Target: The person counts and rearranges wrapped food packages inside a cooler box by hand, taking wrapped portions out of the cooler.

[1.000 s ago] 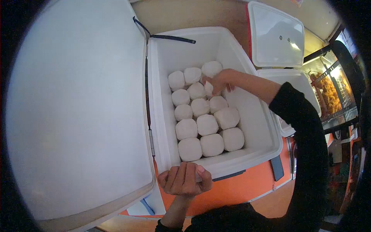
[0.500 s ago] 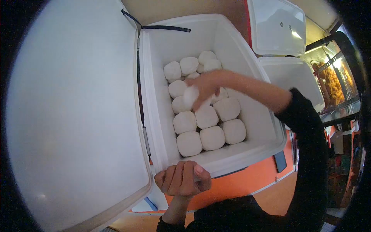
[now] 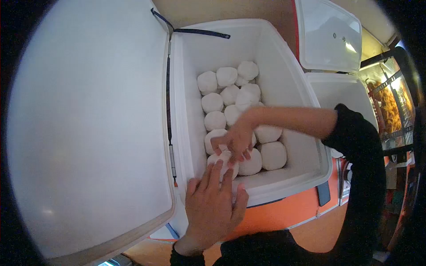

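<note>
Rows of round white balls [image 3: 274, 155] rest inside a deep white container [image 3: 310, 170]. My left hand [image 3: 213, 201] reaches over the container's near rim, fingers spread, its fingertips at the ball [image 3: 217, 160] in the near left corner. Above that same ball is my right hand [image 3: 235, 141], slightly blurred, with its fingers bent downward and apart. Both hands touch or nearly touch this ball, and neither is wrapped round it. Part of the ball and its neighbours is hidden under the fingers.
A large white lid [image 3: 88, 133] stands open on the left, with a dark strap [image 3: 202, 32] at its hinge. Behind on the right are a second white container [image 3: 344, 95] with a raised lid [image 3: 329, 35] and a lit glass cabinet [image 3: 390, 102]. A dark phone-like object [image 3: 324, 193] lies near the front.
My right hand has moved from the middle balls toward the near left corner. My left hand has uncurled from a fist and reached over the rim. The view has shifted slightly.
</note>
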`<state>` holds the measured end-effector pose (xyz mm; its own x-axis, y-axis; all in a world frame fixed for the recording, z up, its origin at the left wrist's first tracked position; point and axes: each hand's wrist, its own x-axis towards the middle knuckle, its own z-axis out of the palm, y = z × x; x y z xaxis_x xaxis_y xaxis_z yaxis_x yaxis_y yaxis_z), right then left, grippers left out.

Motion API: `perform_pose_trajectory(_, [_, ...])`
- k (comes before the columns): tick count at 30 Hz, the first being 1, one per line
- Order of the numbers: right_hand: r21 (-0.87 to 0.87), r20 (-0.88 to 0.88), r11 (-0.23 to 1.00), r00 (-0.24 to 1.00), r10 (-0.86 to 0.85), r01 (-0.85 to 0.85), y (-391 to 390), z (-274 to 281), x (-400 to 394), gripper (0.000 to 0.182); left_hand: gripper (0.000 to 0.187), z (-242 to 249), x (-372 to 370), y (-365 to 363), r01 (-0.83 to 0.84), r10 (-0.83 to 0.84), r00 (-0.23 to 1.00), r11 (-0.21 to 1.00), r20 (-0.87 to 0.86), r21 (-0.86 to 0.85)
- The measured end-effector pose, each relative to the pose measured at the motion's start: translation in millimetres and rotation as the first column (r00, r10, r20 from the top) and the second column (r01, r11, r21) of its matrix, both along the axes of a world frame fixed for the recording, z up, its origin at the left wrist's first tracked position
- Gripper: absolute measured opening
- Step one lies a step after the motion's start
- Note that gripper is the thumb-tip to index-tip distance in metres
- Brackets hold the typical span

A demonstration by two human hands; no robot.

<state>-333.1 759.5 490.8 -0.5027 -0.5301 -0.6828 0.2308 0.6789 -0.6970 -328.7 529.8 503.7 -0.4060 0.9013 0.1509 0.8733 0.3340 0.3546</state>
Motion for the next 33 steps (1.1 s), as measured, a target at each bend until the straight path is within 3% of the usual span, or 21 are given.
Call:
perform_pose_trajectory(2, [0.096, 0.084, 0.989, 0.989, -0.123, 0.115, 31, -1, -37, 0.073, 0.047, -3, -10, 7, 0.238, -0.232, 0.971, 0.949, 0.055, -0.206])
perform_pose_trajectory(3, [0.241, 0.151, 0.948, 0.957, -0.249, 0.209, 53, -32, -70, 0.078, 0.047, -2, -12, 12, 0.235, -0.229, 0.972, 0.951, 0.054, -0.203])
perform_pose_trajectory(4, [0.477, -0.109, 0.867, 0.988, -0.108, 0.147, 91, -86, -86, 0.085, 0.050, -1, -13, 18, 0.241, -0.209, 0.967, 0.934, 0.144, -0.265])
perform_pose_trajectory(6, [0.682, -0.319, 0.714, 0.943, 0.092, 0.161, 107, -108, -86, 0.092, 0.053, 0, -16, 22, 0.261, -0.193, 0.955, 0.908, 0.227, -0.327])
perform_pose_trajectory(9, [0.845, -0.070, 0.532, 0.997, 0.028, 0.045, 111, -131, -74, 0.107, 0.063, 0, -19, 23, 0.306, -0.191, 0.926, 0.885, 0.325, -0.352])
perform_pose_trajectory(10, [0.844, -0.179, 0.519, 0.983, 0.034, 0.135, 116, -145, -62, 0.111, 0.063, -2, -18, 22, 0.301, -0.199, 0.930, 0.894, 0.309, -0.331])
perform_pose_trajectory(11, [0.833, -0.283, 0.506, 0.958, 0.043, 0.224, 113, -147, -53, 0.115, 0.063, -4, -16, 21, 0.296, -0.206, 0.934, 0.904, 0.294, -0.309])
perform_pose_trajectory(12, [0.832, -0.276, 0.510, 0.960, 0.037, 0.220, 114, -147, -52, 0.115, 0.063, -4, -16, 21, 0.302, -0.208, 0.930, 0.901, 0.302, -0.312])
perform_pose_trajectory(15, [0.706, -0.246, 0.625, 0.943, -0.226, 0.334, 121, -123, -70, 0.103, 0.062, -2, -16, 22, 0.290, -0.195, 0.935, 0.901, 0.295, -0.322])
perform_pose_trajectory(17, [0.429, -0.083, 0.839, 0.939, -0.334, 0.336, 112, -96, -81, 0.087, 0.056, 3, -15, 22, 0.279, -0.213, 0.955, 0.885, 0.207, -0.374])
perform_pose_trajectory(19, [0.112, 0.019, 0.926, 0.931, -0.366, 0.361, 88, -62, -78, 0.074, 0.056, 3, -16, 23, 0.280, -0.212, 0.954, 0.884, 0.212, -0.375])
perform_pose_trajectory(20, [-0.017, 0.041, 0.930, 0.930, -0.366, 0.367, 72, -46, -72, 0.070, 0.056, 3, -16, 23, 0.288, -0.221, 0.952, 0.882, 0.212, -0.373])
perform_pose_trajectory(22, [-0.026, 0.461, 0.691, 0.622, -0.632, 0.722, 47, -40, -65, 0.062, 0.056, 3, -16, 23, 0.292, -0.221, 0.950, 0.879, 0.221, -0.377])
perform_pose_trajectory(25, [-0.138, 0.538, 0.648, 0.606, -0.586, 0.749, 47, -59, -60, 0.061, 0.055, 4, -17, 24, 0.302, -0.221, 0.945, 0.875, 0.243, -0.378])
perform_pose_trajectory(29, [-0.175, 0.488, 0.618, 0.613, -0.621, 0.766, 53, -51, -59, 0.067, 0.052, 5, -17, 24, 0.289, -0.206, 0.945, 0.889, 0.254, -0.356])
perform_pose_trajectory(30, [-0.207, 0.343, 0.712, 0.731, -0.590, 0.671, 50, -55, -60, 0.072, 0.052, 4, -17, 24, 0.287, -0.204, 0.946, 0.889, 0.251, -0.357])
perform_pose_trajectory(32, [-0.219, 0.189, 0.796, 0.825, -0.532, 0.564, 44, -61, -58, 0.078, 0.051, 3, -16, 24, 0.290, -0.202, 0.943, 0.889, 0.264, -0.355])
perform_pose_trajectory(33, [-0.107, 0.081, 0.760, 0.767, -0.636, 0.641, 40, -63, -54, 0.081, 0.051, 2, -16, 24, 0.289, -0.202, 0.943, 0.889, 0.263, -0.356])
